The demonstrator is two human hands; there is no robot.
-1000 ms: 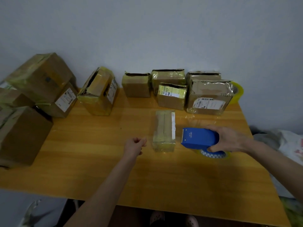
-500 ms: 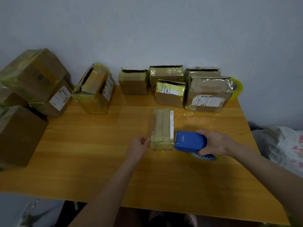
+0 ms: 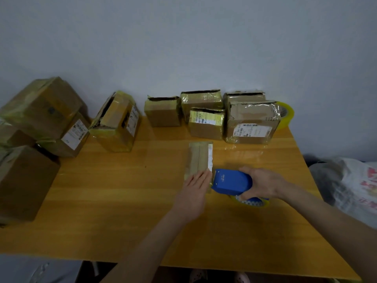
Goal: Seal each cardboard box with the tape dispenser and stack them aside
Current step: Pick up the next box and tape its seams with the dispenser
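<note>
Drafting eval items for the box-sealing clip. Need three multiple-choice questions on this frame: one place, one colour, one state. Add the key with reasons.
1. Where is the spare tape roll?
A. on the floor
B. at the far right corner of the table, behind the labelled box
C. on top of the left stack

2. What colour is the tape dispenser?
A. red
B. green
C. blue

3. What is the left hand doing?
A. lying flat on the near end of the small box
B. gripping the dispenser
C. hanging off the table edge

Key:
1 B: the yellowish roll peeks out from behind the labelled box, near the wall.
2 C: its body is plainly blue in the grip of the right hand.
3 A: the straight fingers rest on the box top.
</note>
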